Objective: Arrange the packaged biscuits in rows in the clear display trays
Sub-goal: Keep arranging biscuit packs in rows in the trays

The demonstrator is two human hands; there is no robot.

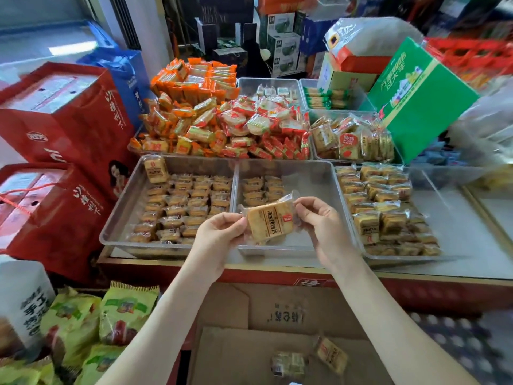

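Clear wrapping covers the biscuit packet (268,220), which is held at mid-frame over the middle tray (311,184). The left hand (219,232) pinches the packet's left sealed end and the right hand (319,223) pinches the right one, each grip closed on the wrapper by thumb and fingertips. The packet's long axis runs left to right, slightly tilted. The tray's short rows (262,190) lie just above the packet in the frame, about equally near both hands, so the free spot is probably right beneath it.
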